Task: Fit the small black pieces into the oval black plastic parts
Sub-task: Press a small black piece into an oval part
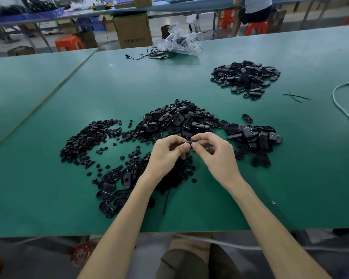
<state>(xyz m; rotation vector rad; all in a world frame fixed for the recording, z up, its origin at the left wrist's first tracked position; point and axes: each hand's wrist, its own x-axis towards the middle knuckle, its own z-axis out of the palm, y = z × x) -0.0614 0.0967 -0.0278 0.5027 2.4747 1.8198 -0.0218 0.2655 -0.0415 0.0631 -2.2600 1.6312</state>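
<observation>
The left hand (167, 152) and the right hand (214, 152) are meeting fingertip to fingertip above the green table (48, 109), both pinching one small black part (188, 142); the fingers are hiding most of it, so its kind cannot be told. Just beyond the hands, a heap of oval black plastic parts (179, 119) is lying, with a second heap (254, 137) to its right. Small black pieces (89, 141) are spreading out to the left. Farther back, another pile of ovals (246, 77) is sitting before a crumpled clear plastic bag (179, 41).
</observation>
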